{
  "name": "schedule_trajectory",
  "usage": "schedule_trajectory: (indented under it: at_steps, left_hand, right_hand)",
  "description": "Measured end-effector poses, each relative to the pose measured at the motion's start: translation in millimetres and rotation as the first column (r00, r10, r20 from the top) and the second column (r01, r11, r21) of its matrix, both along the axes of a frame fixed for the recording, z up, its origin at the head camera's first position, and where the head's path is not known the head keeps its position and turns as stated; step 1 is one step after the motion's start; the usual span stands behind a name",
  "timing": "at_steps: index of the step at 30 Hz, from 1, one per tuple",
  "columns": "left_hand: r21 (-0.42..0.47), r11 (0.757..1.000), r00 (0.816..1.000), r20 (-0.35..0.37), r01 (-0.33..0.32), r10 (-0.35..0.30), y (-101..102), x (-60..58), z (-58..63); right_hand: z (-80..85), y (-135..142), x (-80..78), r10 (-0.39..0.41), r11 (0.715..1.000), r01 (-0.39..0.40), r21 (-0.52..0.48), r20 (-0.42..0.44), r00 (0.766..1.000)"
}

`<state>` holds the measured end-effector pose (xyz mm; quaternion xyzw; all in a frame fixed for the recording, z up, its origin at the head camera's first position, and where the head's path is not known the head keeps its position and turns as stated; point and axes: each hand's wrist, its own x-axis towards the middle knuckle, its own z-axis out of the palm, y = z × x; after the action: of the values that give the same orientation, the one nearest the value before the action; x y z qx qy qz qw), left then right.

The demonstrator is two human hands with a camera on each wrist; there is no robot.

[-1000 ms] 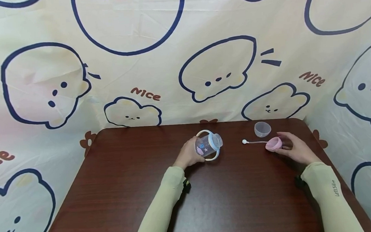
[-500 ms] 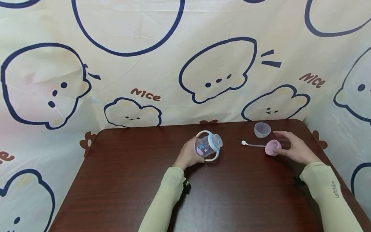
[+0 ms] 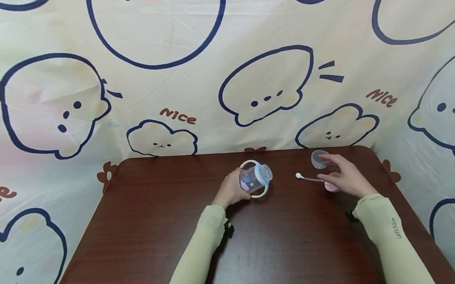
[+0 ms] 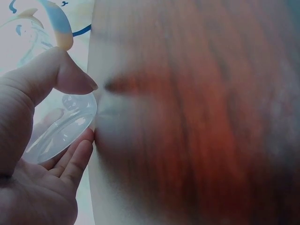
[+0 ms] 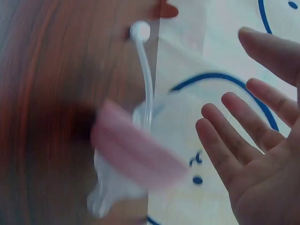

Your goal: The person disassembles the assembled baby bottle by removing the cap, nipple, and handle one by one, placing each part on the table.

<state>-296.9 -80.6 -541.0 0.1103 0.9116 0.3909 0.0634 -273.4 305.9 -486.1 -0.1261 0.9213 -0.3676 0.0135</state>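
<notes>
My left hand (image 3: 230, 189) grips a clear baby bottle (image 3: 251, 179) around its lower body. The bottle is tilted, with its uncapped neck toward the right and two pale blue-white handles at its collar. In the left wrist view the thumb (image 4: 58, 75) and fingers wrap the clear base (image 4: 65, 136). My right hand (image 3: 348, 176) hovers over a pink straw lid (image 3: 331, 187), partly hiding it. The right wrist view shows that hand's spread fingers apart from the blurred pink lid (image 5: 136, 150). A thin straw (image 5: 146, 84) with a white ball end extends from the lid.
A clear dome-shaped cap (image 3: 317, 160) stands behind the pink lid, near the table's back right, partly covered by my right fingers. The dark brown table (image 3: 261, 247) meets a cartoon-printed cloth (image 3: 206, 85) at its back and sides.
My right hand has let go of the pink lid and moved left and forward over it toward the clear cap. The lid came to rest on the table. My left hand and the bottle stay put.
</notes>
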Motion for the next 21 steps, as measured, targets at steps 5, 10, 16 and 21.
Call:
schedule_trajectory:
  at_steps: [5,10,16,21]
  left_hand:
    - [-0.009,1.000,1.000,0.012,-0.002,0.003,0.3,0.1,0.2]
    - [-0.019,1.000,1.000,-0.004,0.005,-0.005,-0.1,0.2,0.3]
    - [-0.026,0.999,0.999,-0.046,0.019,-0.020,-2.1,-0.1,0.3]
    - [-0.031,0.999,0.999,-0.050,0.018,-0.019,-2.1,-0.2,0.8]
  right_hand:
    - [-2.9,-25.9,-8.8,0.051,0.999,-0.051,-0.003,-0.031,0.998]
    - [-4.9,-50.1,-15.8,0.099,0.995,-0.099,-0.002,-0.043,0.994]
    - [-3.2,-79.4,-20.0,0.120,0.992,-0.119,-0.038,0.003,0.993]
    - [-3.2,-104.9,-23.2,0.141,0.989,-0.138,-0.055,0.060,0.988]
